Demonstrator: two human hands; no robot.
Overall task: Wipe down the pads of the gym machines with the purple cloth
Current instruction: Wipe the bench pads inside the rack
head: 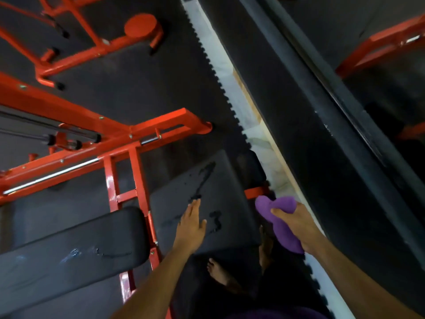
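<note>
Cloth (pixel 279 223), purple, one only, is sitting bunched in the right hand (pixel 296 223); that grip is closing round its middle, thumb over the top, with a lobe of fabric sticking out toward the machine and a longer tail hanging down beside the wrist; the cloth is hanging in the air just off the right edge of the near pad (pixel 204 203), not touching it as far as I can judge; the left hand (pixel 192 223) is lying flat on that pad, fingers straight and together, holding nothing; the pad is lying to the left of the cloth, its long axis running away from the person and leaning slightly right; dark wet-looking streaks are showing on its surface, some just beyond the left fingertips (pixel 196 202); so the wipe is probably calling for a short move leftward, and the right hand is the nearer one to do it since it is carrying the cloth; count: two black pads plainly in view, the near one and a second pad (pixel 69 254) to the left, also streaked; a darker cushion past the near pad's far corner is too dim to call; one red frame (pixel 122 137) is carrying them; two bare feet are showing below on the dark floor mat (pixel 138 88).
</note>
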